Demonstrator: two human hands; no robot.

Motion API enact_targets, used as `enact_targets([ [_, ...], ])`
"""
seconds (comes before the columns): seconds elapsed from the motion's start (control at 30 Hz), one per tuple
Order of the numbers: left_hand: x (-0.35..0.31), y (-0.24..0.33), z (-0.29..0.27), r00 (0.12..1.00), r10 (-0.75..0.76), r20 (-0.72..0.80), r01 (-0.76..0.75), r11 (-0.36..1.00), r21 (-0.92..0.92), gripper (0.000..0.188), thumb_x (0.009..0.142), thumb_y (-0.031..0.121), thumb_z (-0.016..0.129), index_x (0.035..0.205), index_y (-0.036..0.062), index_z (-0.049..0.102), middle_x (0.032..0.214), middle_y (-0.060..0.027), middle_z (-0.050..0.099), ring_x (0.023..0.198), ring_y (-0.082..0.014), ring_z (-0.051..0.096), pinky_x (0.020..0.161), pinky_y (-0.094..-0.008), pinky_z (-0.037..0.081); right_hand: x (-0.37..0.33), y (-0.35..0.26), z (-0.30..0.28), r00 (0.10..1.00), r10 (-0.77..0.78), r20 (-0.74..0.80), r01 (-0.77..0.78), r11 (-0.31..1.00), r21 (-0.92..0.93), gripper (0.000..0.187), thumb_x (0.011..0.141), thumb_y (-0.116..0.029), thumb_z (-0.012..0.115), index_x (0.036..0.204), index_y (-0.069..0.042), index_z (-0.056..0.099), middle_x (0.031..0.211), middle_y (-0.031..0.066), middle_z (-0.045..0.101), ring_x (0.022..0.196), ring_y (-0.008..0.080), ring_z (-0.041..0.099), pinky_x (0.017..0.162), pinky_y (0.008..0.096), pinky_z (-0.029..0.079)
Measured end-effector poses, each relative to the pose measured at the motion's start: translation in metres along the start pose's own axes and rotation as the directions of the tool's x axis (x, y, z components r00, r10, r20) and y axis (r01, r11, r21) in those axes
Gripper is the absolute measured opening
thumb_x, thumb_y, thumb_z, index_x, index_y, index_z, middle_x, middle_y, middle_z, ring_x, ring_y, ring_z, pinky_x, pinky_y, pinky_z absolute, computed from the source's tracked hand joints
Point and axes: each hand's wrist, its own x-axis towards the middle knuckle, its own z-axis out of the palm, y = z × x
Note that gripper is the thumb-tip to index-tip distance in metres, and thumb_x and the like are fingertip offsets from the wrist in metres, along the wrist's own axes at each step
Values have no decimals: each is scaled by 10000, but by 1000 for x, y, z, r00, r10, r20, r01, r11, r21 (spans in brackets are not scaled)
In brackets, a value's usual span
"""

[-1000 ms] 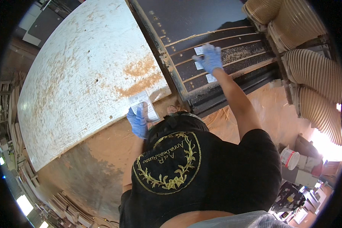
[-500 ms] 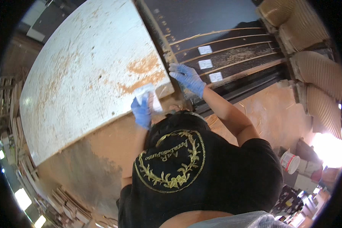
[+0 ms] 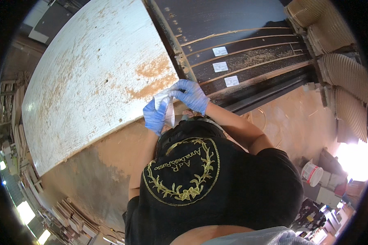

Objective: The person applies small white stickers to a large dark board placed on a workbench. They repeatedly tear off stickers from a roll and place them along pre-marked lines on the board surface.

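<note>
My left hand (image 3: 154, 119), in a blue glove, grips a bent strip of white paper (image 3: 170, 117) near the corner of the pale work surface. Against the strip's upper part, the fingers of my blue-gloved right hand (image 3: 192, 97) are pinched. Whether a label is coming away from the strip is too small to see. Dark boards lie to the right. On their front strips sit three white printed labels: the far one (image 3: 219, 51), the middle one (image 3: 220, 66) and the near one (image 3: 231, 81).
Sawdust (image 3: 153, 67) is scattered over the large white table top (image 3: 90, 81). Several ribbed hoses (image 3: 345, 73) run along the right side. A white bucket (image 3: 312, 174) stands on the floor at the right. Wood offcuts (image 3: 71, 216) are piled at the lower left.
My right hand has left the edge of the dark boards and moved left and nearer, onto the paper strip. The strip is now bent between both hands.
</note>
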Motion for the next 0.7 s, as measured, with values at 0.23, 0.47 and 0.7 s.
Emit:
enact_targets([
  [0.23,-14,-19,-9,999,-40,5,40,999,26,230,813,191,591,930,-6,609,801,-31,614,702,-93,519,649,-253,436,64,18,-83,890,302,-342,-60,821,568,187,832,-122,555,977,-8,521,808,83,598,699,128,574,637,220,484],
  [0.47,-23,-25,-17,978,-202,-53,189,964,-184,207,803,165,614,930,2,608,831,-18,604,726,-83,526,659,-233,437,144,86,-95,893,151,-424,-16,952,307,164,771,-129,632,908,-40,626,824,-5,597,745,66,516,671,208,417],
  [0.7,-28,-23,-18,981,-151,-124,123,970,-210,244,804,179,610,933,-28,607,837,-34,613,731,-83,528,674,-240,444,155,142,-220,777,116,-618,-113,993,44,186,738,-109,651,915,-58,630,809,-9,586,736,87,514,690,221,411],
])
